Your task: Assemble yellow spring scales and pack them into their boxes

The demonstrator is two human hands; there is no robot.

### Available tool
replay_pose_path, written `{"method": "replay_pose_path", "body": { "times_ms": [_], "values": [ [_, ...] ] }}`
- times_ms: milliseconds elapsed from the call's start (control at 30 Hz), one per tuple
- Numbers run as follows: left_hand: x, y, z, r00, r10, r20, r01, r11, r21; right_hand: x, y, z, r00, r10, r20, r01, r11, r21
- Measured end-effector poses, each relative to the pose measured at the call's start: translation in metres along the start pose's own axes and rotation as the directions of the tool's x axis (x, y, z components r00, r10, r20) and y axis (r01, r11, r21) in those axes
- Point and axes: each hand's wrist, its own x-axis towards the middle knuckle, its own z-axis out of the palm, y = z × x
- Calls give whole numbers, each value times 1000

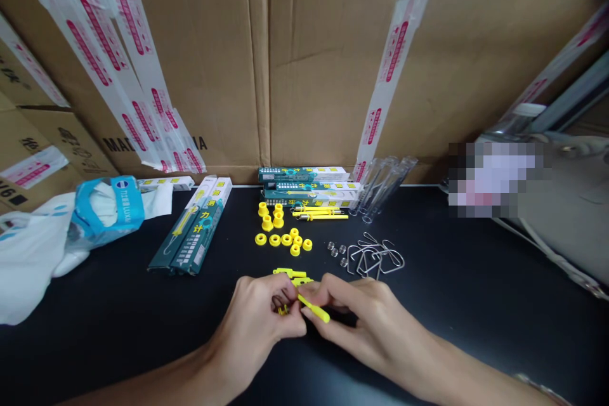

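The step in hand looks like close fingertip work on a yellow stick [317, 311], which lies between the two hands near the front of the bench [157, 336], its thick end pointing to about four o'clock. The right hand [368, 311] has its fingers closed in a pinch on the stick. The left hand [264, 314] meets it at the narrow end, its fingers curled inward; whether they truly grip that end I cannot tell. A small yellow bit [283, 310] shows in the hollow of the left hand, mostly hidden.

The next move seems to call for a light, steady pinch from the right fingers, with the left ones lined up at the narrow end.

Taking the hands as the centre, flat yellow pieces [294, 274] lie just beyond at twelve o'clock. Yellow rings [275, 240] sit between eleven and twelve, with taller yellow caps [267, 223] beyond them. Yellow rods [328, 217] lie farther off at twelve, before stacked boxes [309, 174]. Small springs [334, 253] are at one o'clock, clear tubes [387, 187] lean well beyond them, and wire hooks [375, 260] lie tangled near two.
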Motion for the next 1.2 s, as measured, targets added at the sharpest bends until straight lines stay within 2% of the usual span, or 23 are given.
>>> {"method": "replay_pose_path", "body": {
  "times_ms": [100, 267, 367, 700, 867, 1067, 1200],
  "values": [
    [0, 0, 0, 1000, -16, -2, 16, 1000, -19, 2, -4, -2, 1000, 23, 7, -24, 997, 73],
    [-1, -5, 4, 998, -27, -48, 24, 997, -68, 5, -5, -3, 980, 197, 14, -196, 964, 179],
    [-1, -6, 4, 999, -17, -33, 14, 998, -69, 6, -4, -3, 972, 233, 22, -232, 942, 242],
    [-4, -9, 6, 1000, -15, -16, 14, 997, -76, 7, 3, -3, 966, 255, 33, -250, 905, 345],
    [-3, -12, 8, 1000, 6, -23, -7, 998, -55, 7, 4, -3, 965, 262, 32, -257, 908, 331],
    [1, -13, 3, 992, 46, -115, -49, 998, -30, 4, 4, -2, 969, 244, 30, -240, 913, 331],
    [1, -12, 2, 998, 27, -54, -32, 994, -100, 4, 7, 1, 961, 276, -15, -240, 859, 451]
  ]
}}
